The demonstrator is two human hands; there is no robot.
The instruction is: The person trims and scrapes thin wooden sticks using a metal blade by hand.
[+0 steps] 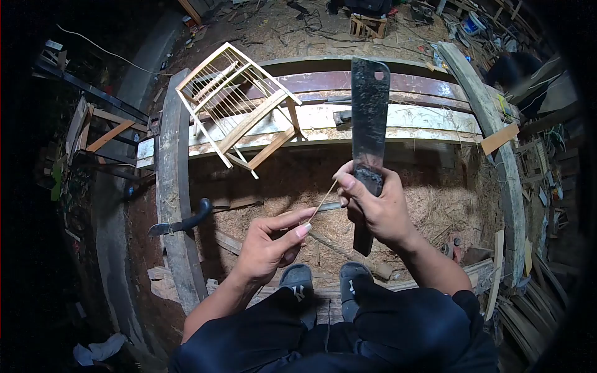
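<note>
In my right hand [379,202] a broad, dark cleaver [370,105] stands upright, its blade pointing away from me and a hole near its top corner. My right thumb and fingertips also touch the upper end of a thin wooden stick [323,202]. The lower end of that stick is pinched between thumb and fingers of my left hand [273,245]. Beyond my hands, a light wooden frame with thin parallel rods [239,102] leans on the bench planks [423,118].
A curved knife with a black handle [183,221] lies across the left beam [173,168]. Another thick beam [491,130] runs along the right, with a small wood block [499,138] on it. Shavings [429,205] cover the ground around my slippers [295,276].
</note>
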